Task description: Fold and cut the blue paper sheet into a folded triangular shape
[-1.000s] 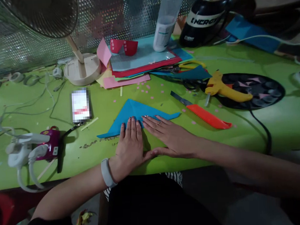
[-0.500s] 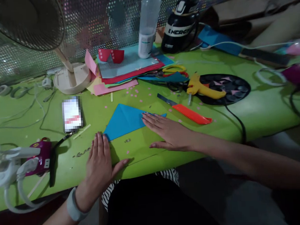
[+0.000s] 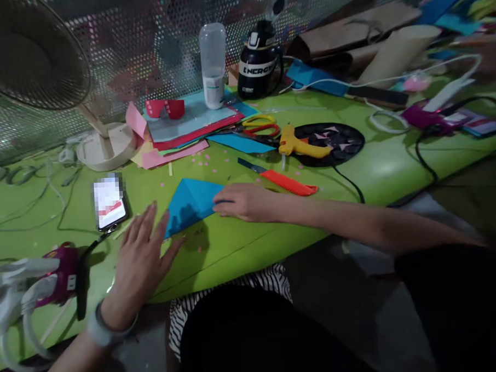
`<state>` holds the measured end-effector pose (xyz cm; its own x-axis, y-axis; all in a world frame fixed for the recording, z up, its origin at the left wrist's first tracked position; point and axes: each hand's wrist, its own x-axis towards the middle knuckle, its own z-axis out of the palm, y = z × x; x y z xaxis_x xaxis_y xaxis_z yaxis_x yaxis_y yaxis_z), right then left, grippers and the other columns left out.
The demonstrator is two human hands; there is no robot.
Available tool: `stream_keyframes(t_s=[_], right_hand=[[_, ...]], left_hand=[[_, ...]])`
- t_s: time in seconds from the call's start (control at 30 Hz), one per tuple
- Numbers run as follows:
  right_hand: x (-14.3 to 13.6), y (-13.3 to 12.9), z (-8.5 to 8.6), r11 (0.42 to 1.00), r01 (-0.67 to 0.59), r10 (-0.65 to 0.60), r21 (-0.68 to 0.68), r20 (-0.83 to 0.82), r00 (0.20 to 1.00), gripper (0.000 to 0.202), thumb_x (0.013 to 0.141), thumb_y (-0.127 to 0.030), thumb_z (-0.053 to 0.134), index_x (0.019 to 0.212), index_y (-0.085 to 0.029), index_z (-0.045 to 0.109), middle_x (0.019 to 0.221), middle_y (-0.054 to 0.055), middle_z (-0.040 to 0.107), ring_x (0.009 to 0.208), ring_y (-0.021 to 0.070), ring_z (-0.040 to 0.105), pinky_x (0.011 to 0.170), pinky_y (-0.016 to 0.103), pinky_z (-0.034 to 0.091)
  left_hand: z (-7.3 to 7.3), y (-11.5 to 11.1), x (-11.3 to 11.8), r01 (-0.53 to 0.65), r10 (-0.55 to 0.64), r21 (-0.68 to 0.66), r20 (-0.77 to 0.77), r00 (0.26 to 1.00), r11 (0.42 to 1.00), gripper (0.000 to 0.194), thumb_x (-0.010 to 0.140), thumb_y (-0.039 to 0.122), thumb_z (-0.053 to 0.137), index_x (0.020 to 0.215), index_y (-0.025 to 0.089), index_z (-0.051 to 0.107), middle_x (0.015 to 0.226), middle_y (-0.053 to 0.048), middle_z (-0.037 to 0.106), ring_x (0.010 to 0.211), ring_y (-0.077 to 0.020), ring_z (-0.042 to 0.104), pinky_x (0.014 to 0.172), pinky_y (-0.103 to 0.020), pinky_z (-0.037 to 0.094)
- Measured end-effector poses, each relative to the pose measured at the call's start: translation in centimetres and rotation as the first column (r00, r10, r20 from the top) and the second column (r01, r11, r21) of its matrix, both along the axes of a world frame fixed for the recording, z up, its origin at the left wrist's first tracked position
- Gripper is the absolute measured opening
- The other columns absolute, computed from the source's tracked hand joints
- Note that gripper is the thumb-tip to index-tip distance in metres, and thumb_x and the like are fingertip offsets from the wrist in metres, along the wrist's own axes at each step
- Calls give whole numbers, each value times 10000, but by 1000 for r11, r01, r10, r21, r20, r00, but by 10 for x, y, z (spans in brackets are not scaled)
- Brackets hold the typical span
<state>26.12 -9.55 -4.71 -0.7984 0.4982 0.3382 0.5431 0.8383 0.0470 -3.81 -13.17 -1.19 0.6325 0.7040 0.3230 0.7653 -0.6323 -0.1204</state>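
A folded blue paper (image 3: 195, 202) with a peaked top lies on the green table (image 3: 226, 247) before me. My right hand (image 3: 246, 202) has its fingers closed on the paper's right end, which they partly cover. Over the paper's left corner my left hand (image 3: 144, 248) is raised a little, fingers spread, casting a shadow on the paper; it holds nothing. Just beyond my right hand lies a cutter with an orange handle (image 3: 289, 182).
A yellow glue gun (image 3: 301, 145) sits on a black tray (image 3: 347, 143). Behind are scissors (image 3: 262, 125), paper sheets (image 3: 191, 120), a bottle (image 3: 213, 67) and a black jug (image 3: 259, 65). At left are a phone (image 3: 109, 200), a fan (image 3: 106, 145) and a purple power strip (image 3: 65, 276).
My left hand has lifted off the paper and spread its fingers. My right hand has gone from lying flat to closing on the paper's right end. The view has shifted to the right.
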Motion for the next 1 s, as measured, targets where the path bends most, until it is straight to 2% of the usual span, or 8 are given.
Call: stream_keyframes(t_s=[0.07,0.17,0.27,0.37,0.57,0.7,0.87,1.0], right_hand=[[-10,5,-2,996,-67,62,65,75,995,275,997,-117,404,1030,-131,676,1015,108,696,894,190,603,743,348,491],[-15,5,-2,983,-92,66,162,155,986,283,991,-75,386,1002,-107,667,935,99,685,825,182,578,696,333,460],[-13,2,1,967,-118,74,225,195,978,262,982,-64,402,989,-90,662,909,98,678,798,180,568,675,325,449],[-12,1,3,959,-129,85,251,180,980,244,971,-62,422,967,-88,665,898,95,681,776,179,569,653,318,445],[-17,7,0,981,-74,59,178,90,994,293,1019,-271,420,983,-106,660,867,97,669,790,192,573,658,339,454],[-21,7,-1,970,-85,68,227,80,994,232,988,-134,443,928,-121,667,834,73,675,751,174,575,646,333,456],[-19,3,-3,953,-115,112,281,26,993,236,967,-65,444,1052,-95,662,944,93,710,823,172,617,732,353,514],[-17,3,-3,956,-130,135,264,1,991,248,974,-76,446,1104,-106,655,1017,108,717,887,178,639,748,358,536]], left_hand=[[-3,13,10,155,-157,-49,-35,987,987,372,965,356,520,1266,145,581,1364,-181,584,1186,-313,604,943,-460,524],[-15,26,18,250,-256,-77,-83,963,965,262,977,227,478,1172,119,614,1151,-143,692,969,-244,671,807,-381,571],[-20,32,21,278,-282,-46,-128,951,959,222,980,179,452,1112,120,621,1032,-113,702,882,-204,658,729,-325,567],[-17,32,21,307,-301,-1,-208,931,952,215,974,133,445,1113,121,608,996,-98,694,869,-188,646,679,-289,548],[-11,32,22,395,-356,83,-298,886,915,194,950,63,443,1061,78,601,910,-80,685,790,-180,632,549,-273,480],[-12,34,23,388,-363,45,-268,892,921,166,936,62,458,1022,94,596,874,-69,673,757,-182,621,540,-286,468],[-13,35,27,345,-343,-6,-135,930,939,183,972,289,512,1025,135,595,862,-62,671,771,-193,616,578,-300,481],[-8,38,27,386,-384,-17,-152,911,922,135,956,153,508,1064,130,585,863,-50,668,765,-185,607,571,-296,475]])
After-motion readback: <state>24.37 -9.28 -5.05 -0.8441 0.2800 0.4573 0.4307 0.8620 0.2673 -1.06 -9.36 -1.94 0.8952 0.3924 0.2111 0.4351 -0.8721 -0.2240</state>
